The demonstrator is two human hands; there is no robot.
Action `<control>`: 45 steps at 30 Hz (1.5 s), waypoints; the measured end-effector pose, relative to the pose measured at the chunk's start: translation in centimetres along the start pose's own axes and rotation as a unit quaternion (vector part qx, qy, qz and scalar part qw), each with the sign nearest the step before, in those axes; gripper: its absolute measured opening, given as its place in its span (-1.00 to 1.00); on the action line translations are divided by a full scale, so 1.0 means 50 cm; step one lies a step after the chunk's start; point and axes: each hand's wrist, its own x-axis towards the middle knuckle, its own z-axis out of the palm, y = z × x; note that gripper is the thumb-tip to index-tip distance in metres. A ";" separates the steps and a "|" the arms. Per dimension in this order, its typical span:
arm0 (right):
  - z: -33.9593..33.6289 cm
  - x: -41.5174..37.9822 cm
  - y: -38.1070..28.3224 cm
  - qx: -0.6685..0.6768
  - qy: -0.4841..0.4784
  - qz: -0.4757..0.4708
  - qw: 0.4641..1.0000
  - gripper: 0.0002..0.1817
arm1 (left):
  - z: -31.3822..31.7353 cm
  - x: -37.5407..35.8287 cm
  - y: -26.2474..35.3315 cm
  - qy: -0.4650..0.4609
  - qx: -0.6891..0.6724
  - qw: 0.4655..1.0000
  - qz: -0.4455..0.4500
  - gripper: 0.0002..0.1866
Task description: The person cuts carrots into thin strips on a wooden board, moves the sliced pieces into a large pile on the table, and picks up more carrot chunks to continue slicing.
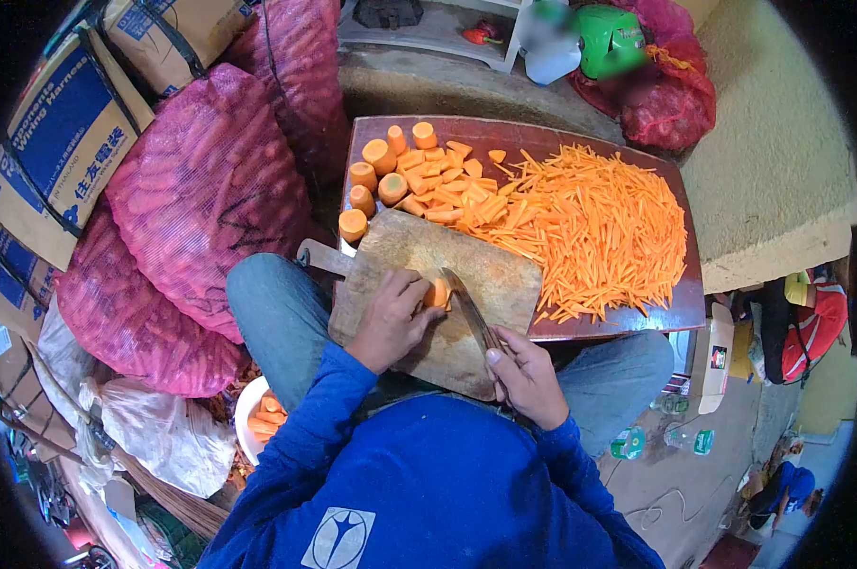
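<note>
My left hand (393, 318) is closed on a short piece of carrot (437, 293), pressing it against the worn wooden cutting board (391, 256). In my right hand (526, 376) is a knife (471, 308), its fingers wrapped round the handle. The blade points up and to the left, its tip close beside the carrot piece. Behind the board lie carrot slices (438, 175) and several thick carrot chunks (378, 156), some standing on end. A large heap of carrot sticks (599, 232) spreads to the right on the dark red table (542, 137).
Pink mesh sacks of carrots (215, 199) stand at the left beside cardboard boxes (63, 142). Low on the left, a white bucket (246, 417) holds peeled carrots. A concrete block (770, 180) borders the table's right side. Bottles (628, 443) lie on the floor at the right.
</note>
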 end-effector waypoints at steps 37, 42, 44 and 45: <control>-0.024 -0.049 -0.030 -0.066 -0.051 0.007 0.996 -0.49 | 0.015 -0.007 -0.003 0.035 -0.065 0.997 0.021 -0.64; -0.041 -0.048 -0.048 -0.050 -0.076 0.014 0.996 -0.50 | -0.002 0.003 0.010 0.079 -0.095 0.992 0.003 -0.75; -0.047 -0.051 -0.046 -0.048 -0.069 0.017 0.996 -0.50 | -0.001 -0.003 0.004 0.061 -0.085 0.994 -0.017 -0.77; -0.047 -0.051 -0.045 -0.046 -0.064 0.019 0.997 -0.50 | 0.000 -0.007 0.001 0.043 -0.073 0.996 -0.037 -0.78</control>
